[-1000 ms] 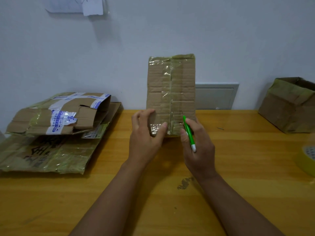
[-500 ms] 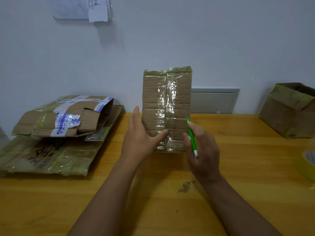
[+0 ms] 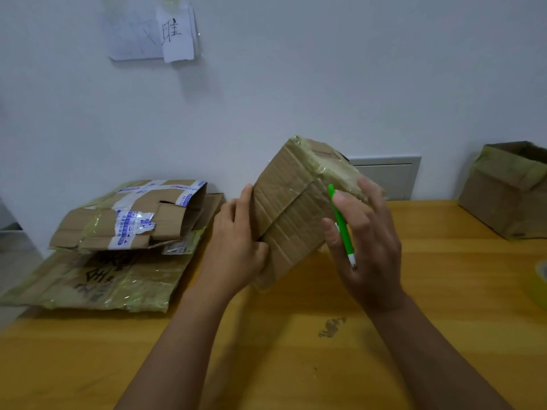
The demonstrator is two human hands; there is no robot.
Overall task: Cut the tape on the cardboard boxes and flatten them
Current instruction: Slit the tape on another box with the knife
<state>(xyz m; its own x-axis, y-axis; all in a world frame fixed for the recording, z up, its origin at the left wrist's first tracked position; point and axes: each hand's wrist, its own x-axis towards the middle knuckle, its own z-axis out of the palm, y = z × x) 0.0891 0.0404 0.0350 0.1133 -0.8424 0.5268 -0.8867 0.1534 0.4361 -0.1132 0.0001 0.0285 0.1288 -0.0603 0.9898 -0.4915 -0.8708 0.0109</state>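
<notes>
The left hand point(image 3: 233, 250) grips the lower left edge of a small taped cardboard box point(image 3: 291, 208), fingers curled round it, thumb up along its side. The right hand point(image 3: 365, 241) presses spread fingers on the box's right face, pinning a green pen-shaped cutter point(image 3: 342, 226) under its thumb. The box sits tilted at frame centre, just above the wooden table point(image 3: 296, 365). Flattened boxes point(image 3: 118, 241) lie stacked at middle left; an open box point(image 3: 506, 187) stands at the right edge, with a yellow tape roll point(image 3: 540, 281) below it.
</notes>
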